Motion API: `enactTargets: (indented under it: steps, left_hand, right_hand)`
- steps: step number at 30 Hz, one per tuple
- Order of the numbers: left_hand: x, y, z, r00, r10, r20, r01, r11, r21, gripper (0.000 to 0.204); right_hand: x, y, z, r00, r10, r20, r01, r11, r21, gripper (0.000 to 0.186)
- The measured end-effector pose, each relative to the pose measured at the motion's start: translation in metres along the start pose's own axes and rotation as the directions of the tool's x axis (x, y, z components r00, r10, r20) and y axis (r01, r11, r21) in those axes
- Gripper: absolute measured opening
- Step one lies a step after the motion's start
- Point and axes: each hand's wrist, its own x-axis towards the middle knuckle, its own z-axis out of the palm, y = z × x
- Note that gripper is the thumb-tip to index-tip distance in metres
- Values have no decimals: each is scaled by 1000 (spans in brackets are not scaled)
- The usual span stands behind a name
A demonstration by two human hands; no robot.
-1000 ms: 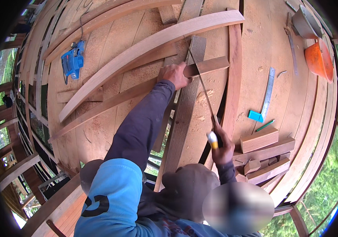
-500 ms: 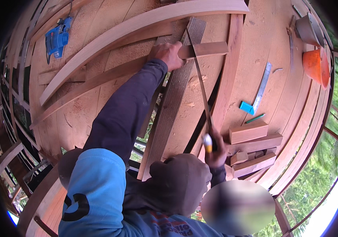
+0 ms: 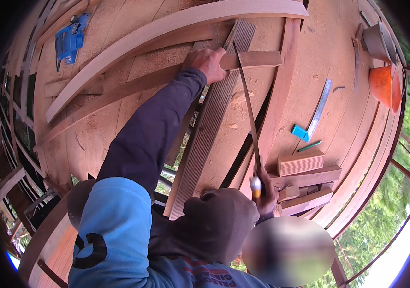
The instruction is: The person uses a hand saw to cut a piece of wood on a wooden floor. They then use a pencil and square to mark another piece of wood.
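Back toward the body slides the long, thin, dark-bladed hand saw [image 3: 253, 132], its tip and its white-and-yellow handle end [image 3: 256, 187] both sitting lower than half a second ago! That blade lies right across the narrow brown wooden strip [image 3: 262, 58], just beside the left hand [image 3: 207, 65]; the teeth are too fine to make out. Right hand [image 3: 267, 194], fingers wrapped round the handle, a closed grip on the saw. Left hand clamped over the strip, knuckles up, pressing near the crossing.

Handling? The saw looks light, its blade thin and probably whippy, so the handle is the place to take it. The strip should be stiff, dry and easy to grasp; take it by its narrow sides, clear of the blade, because a loose piece could chatter.

Beneath the strip runs a ribbed brown board [image 3: 207, 115], and beyond it a pale curved wooden beam [image 3: 224, 10]. Over on the right of the plank floor: a square with a steel blade and teal stock [image 3: 300, 132], a green pencil [image 3: 309, 146] near it, then a stack of brown wooden blocks [image 3: 305, 163]. Farther out, an orange plastic container [image 3: 382, 86]; far left, a blue power tool [image 3: 70, 41].
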Motion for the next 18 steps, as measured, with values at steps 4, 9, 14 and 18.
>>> enactTargets:
  steps: [4,9,14,18]
  left_hand:
    - [-15,4,7,999,-40,8,40,998,-45,51]
    - [-5,17,18,998,29,-49,-28,1000,14,56]
    - [-5,-5,15,999,3,-37,-3,1000,9,58]
    - [-7,3,10,1000,-2,1,2,999,39,59]
  right_hand:
    - [4,-17,-5,993,117,1,-116,990,-85,42]
    - [168,-39,57,992,-109,-64,116,986,122,47]
    - [2,-9,2,999,28,38,-24,994,-108,46]
    - [16,-32,-6,994,100,41,-97,993,-74,41]
